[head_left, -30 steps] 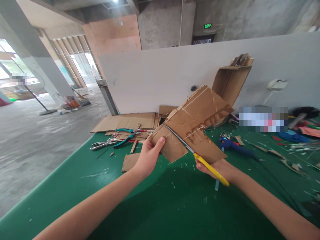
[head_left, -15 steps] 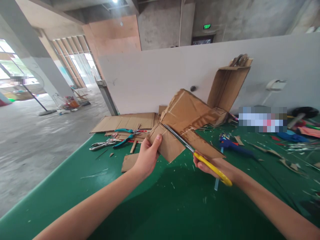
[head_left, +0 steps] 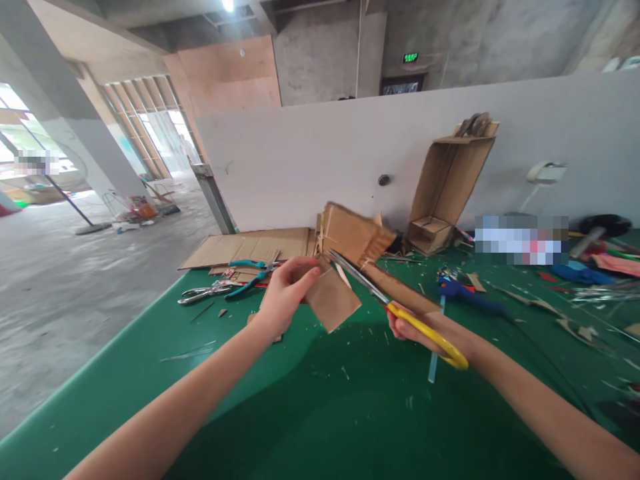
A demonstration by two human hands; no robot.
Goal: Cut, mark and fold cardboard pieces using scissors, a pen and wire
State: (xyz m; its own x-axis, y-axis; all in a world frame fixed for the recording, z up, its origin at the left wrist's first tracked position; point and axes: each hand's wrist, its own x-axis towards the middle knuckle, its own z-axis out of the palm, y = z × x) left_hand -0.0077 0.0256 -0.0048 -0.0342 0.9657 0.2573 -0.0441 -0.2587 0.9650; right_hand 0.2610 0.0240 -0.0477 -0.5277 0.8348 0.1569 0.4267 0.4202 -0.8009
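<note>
My left hand point(head_left: 281, 297) pinches a small square of brown cardboard point(head_left: 334, 303) between thumb and fingers, above the table. In my right hand point(head_left: 399, 327) is a pair of scissors with yellow handles point(head_left: 425, 333). The blades point up and left, close beside the square's upper edge, and look nearly closed. Just beyond the blades a larger cut piece of cardboard point(head_left: 347, 230) tilts toward the wall, with a long strip reaching down behind the scissors. Whether it rests on the table is hard to make out.
Teal-handled pliers point(head_left: 249, 275) and silver pliers point(head_left: 205, 292) lie left on the green table point(head_left: 310, 413) near flat cardboard point(head_left: 245, 247). An open cardboard box point(head_left: 440, 180) stands by the white partition point(head_left: 300, 160). At right are a blue glue gun point(head_left: 470, 297) and scraps.
The small square has come apart from the larger cardboard, which has dropped lower and away. My left hand has shifted slightly left with the square; the scissors stay almost in place.
</note>
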